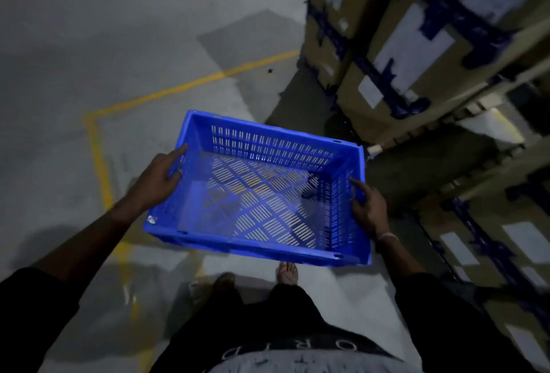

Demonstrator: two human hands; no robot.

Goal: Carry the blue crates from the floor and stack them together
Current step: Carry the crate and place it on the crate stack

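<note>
Blue plastic, perforated throughout: one blue crate (259, 191) is held off the floor (89, 30) at the centre of the view, open side up and empty. Its walls carry rows of vertical slots; its base shows a diamond pattern of slits through which the floor is visible. No brand mark or label can be read on the crate. A small pale patch sits at its near-left corner, too blurred to identify.

Left hand (157, 179), at 9 o'clock of the crate: wrapped around the left short wall near the rim, forefinger extended along the top edge, remaining fingers curled on the outer face.

Right hand (367, 208), at 3 o'clock of the crate: clasped on the right short wall, forefinger extended along the rim, other fingers outside. A thin light band (387, 235) circles this wrist.

Floor: grey concrete with a yellow painted line (98, 164) running from 1 o'clock to 10 o'clock, then turning down toward 7 o'clock, passing beneath the crate's left side.

At 1 to 3 o'clock: stacked cardboard cartons (401, 54) bearing white labels (413, 45) and dark blue tape. Label text is motion-blurred and unreadable.

At 6 o'clock: the person's dark garment (297, 343) shows pale lettering, seen upside down; the characters "O R" and "D" appear, the rest is uncertain. Two feet (287, 273) are visible just below the crate's near wall.
</note>
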